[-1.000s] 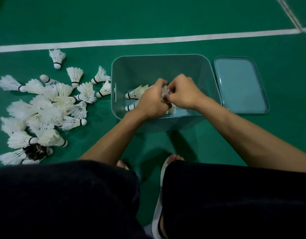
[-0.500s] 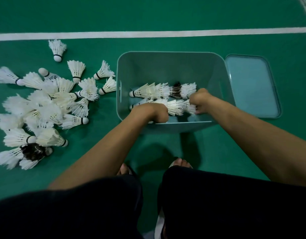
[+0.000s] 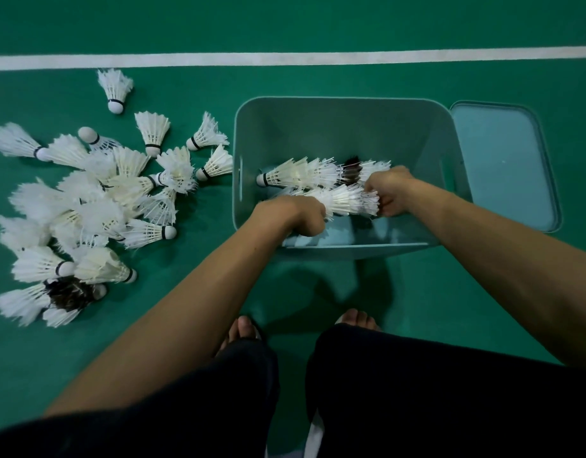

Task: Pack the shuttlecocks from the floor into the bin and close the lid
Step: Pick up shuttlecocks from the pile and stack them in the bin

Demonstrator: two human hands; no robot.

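A pale teal bin [image 3: 338, 127] stands open on the green floor. Inside it lie two rows of nested white shuttlecocks; the far row [image 3: 305, 175] has one dark-feathered piece in it. Both my hands are down in the bin on the near row [image 3: 348, 201]. My left hand [image 3: 295, 216] grips its left end, fingers curled under. My right hand [image 3: 389, 191] grips the feathered right end. A loose pile of white shuttlecocks [image 3: 96, 206] lies on the floor left of the bin. The lid [image 3: 503, 163] lies flat beside the bin's right wall.
A white court line [image 3: 285, 58] runs across the floor beyond the bin. A dark-feathered shuttlecock [image 3: 72, 292] sits at the pile's near edge. My toes [image 3: 245, 328] and dark trouser legs [image 3: 417, 391] fill the bottom, close to the bin's near wall.
A second ago both hands were bunched together above the bin. They have since spread apart and sunk inside, holding the near row by its two ends. The camera has moved closer.
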